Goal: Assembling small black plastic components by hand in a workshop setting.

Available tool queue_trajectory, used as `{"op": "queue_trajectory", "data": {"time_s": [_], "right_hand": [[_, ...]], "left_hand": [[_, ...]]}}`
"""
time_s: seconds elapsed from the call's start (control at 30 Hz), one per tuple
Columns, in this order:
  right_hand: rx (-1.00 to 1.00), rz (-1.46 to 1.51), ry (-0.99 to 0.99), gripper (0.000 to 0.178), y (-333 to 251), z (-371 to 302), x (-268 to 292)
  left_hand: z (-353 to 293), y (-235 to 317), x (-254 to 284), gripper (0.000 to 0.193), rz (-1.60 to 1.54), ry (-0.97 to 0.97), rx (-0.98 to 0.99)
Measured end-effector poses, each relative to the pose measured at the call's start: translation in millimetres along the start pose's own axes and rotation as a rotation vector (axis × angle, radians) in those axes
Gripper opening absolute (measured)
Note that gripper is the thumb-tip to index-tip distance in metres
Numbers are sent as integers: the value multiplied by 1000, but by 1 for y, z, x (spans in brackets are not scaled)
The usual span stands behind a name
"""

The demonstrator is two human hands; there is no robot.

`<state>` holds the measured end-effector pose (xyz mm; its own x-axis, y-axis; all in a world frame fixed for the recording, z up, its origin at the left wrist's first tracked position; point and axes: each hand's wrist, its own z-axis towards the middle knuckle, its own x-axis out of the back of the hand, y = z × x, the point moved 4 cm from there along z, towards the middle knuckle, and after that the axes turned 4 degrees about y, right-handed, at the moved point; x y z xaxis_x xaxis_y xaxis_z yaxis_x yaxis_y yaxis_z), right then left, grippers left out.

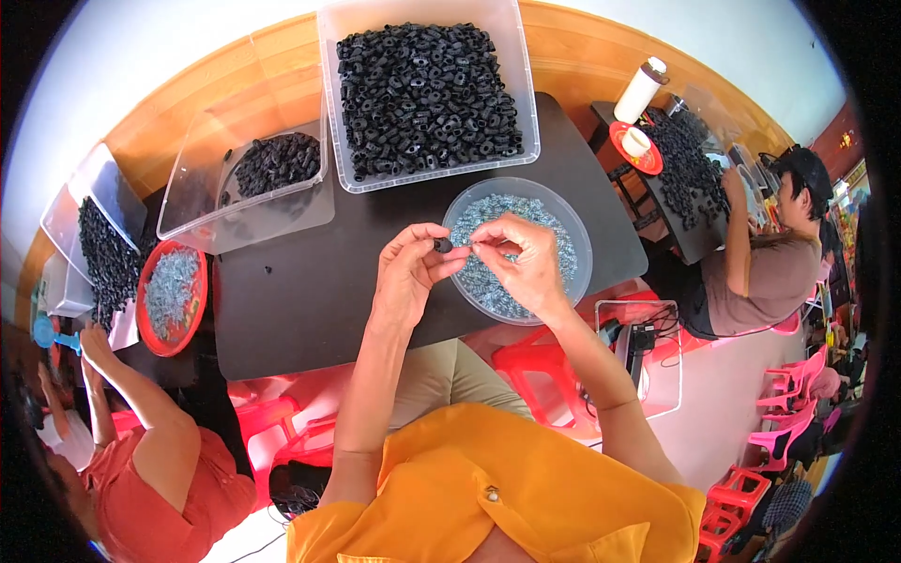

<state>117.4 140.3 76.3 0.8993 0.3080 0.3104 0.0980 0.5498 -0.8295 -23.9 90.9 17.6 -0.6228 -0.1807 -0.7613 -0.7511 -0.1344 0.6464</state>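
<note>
Small black plastic ring-shaped part (pixel 442 245) pinched in left hand (pixel 405 272) grip, thumb against forefinger, held in the air above the dark bench (pixel 310 300). Chunky, matte, a hole through the middle; finer detail too small to tell. Right hand (pixel 527 266) just beside it, fingertips pressed together on something tiny and pale, too small to identify.

Directly under and right of the grip: round clear plastic bowl of small silvery-blue metal pieces (pixel 561 225), near rim overhanging the bench edge. Beyond the grip: large clear plastic tub heaped with the same black parts (pixel 427 89). Beyond-left: tilted clear tub with a small pile of black parts (pixel 246 183). Bare bench surface left of and below the grip, near edge close to the wrists. Far left, well apart: red round tray of silvery pieces (pixel 172 296) by another person's arm (pixel 131 389).
</note>
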Motion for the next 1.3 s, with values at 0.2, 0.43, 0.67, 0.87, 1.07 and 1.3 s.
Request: {"op": "queue_trajectory", "data": {"time_s": [0.2, 0.43, 0.67, 0.87, 1.07, 1.3], "right_hand": [[-47, 24, 13, 12, 4, -1, -3], [-20, 4, -12, 12, 1, 0, -5], [61, -84, -149, 12, -5, 1, -11], [-32, -34, -198, 10, -10, 4, -14], [210, -183, -219, 14, -21, 2, -21], [145, 434, -1282, 19, -79, -50, -17]], "left_hand": [[-4, 2, 7, 15, 135, -25, -20], [-10, 0, 1, 11, 340, 24, -218], [-11, -3, 9, 13, 460, 27, -242], [-14, -3, 14, 14, 384, 8, -208], [-18, 2, 15, 13, 339, 16, -184], [-22, 6, 43, 11, 338, 102, -178]]}}
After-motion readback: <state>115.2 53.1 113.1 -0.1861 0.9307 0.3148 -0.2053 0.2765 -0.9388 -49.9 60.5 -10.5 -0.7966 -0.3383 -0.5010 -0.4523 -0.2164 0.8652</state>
